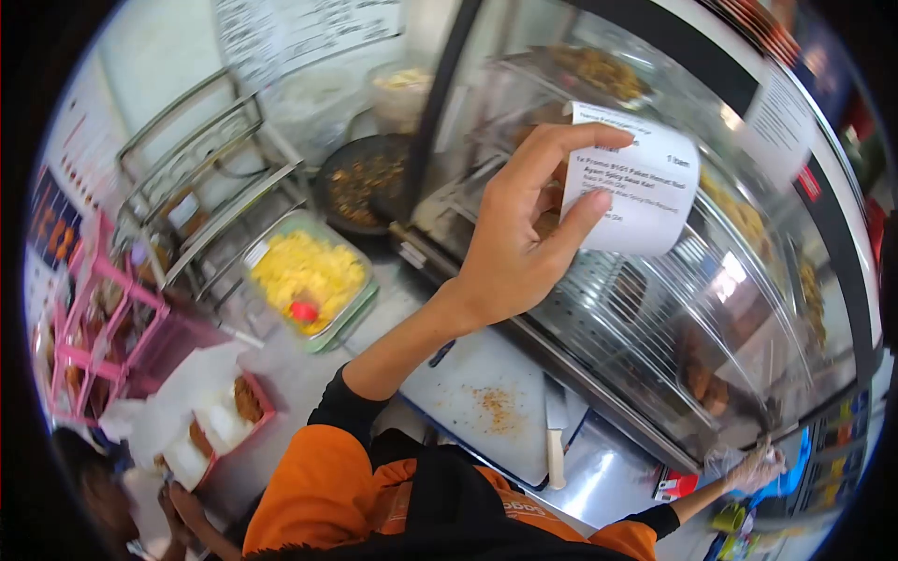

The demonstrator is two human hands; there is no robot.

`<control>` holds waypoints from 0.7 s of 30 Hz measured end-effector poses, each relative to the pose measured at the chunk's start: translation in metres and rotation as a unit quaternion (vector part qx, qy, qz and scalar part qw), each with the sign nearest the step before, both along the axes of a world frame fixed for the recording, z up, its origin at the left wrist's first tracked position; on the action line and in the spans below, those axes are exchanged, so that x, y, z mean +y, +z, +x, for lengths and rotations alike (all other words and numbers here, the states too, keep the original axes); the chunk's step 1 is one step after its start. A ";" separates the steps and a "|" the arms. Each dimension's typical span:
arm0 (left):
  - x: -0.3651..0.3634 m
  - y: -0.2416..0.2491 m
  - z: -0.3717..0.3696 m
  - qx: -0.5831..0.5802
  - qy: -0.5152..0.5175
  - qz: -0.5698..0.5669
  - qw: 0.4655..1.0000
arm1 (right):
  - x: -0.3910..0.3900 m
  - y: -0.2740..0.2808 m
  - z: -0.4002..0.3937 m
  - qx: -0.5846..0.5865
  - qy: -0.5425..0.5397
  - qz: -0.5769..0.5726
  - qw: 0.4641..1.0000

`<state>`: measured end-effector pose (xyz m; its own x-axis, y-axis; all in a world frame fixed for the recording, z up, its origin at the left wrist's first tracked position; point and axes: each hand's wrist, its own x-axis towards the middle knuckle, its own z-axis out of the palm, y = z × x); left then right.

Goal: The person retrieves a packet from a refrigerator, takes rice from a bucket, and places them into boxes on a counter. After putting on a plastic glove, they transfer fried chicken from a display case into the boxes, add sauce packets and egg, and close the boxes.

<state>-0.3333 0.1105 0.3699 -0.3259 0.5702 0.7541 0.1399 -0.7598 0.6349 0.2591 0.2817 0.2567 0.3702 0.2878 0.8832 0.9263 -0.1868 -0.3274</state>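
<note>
Raised in front of the glass display case, my left hand [524,220] pinches a curled white printed receipt [636,187] between thumb and fingers. Its order text faces me. At the far lower right, my right hand [756,467] wears a clear plastic glove and is stretched out by the case's lower corner. It overlaps a blue object [795,465], and its fingers are too small and blurred to read. Below my left forearm lies a white cutting board [468,383] with brown crumbs. A knife [557,430] with a pale handle rests on its right side.
Fried food sits inside the display case [599,374]. Left of it stand a glass container [360,313] of yellow pieces and a dark stone mortar [351,182]. A metal rack [210,224], a pink rack [122,365] and a food box [267,397] are left, near another person's hands [182,510].
</note>
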 end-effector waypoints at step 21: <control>-0.421 -0.226 0.015 -0.144 0.780 -0.260 0.551 | -0.251 -0.028 -0.626 -0.039 0.830 0.080 0.551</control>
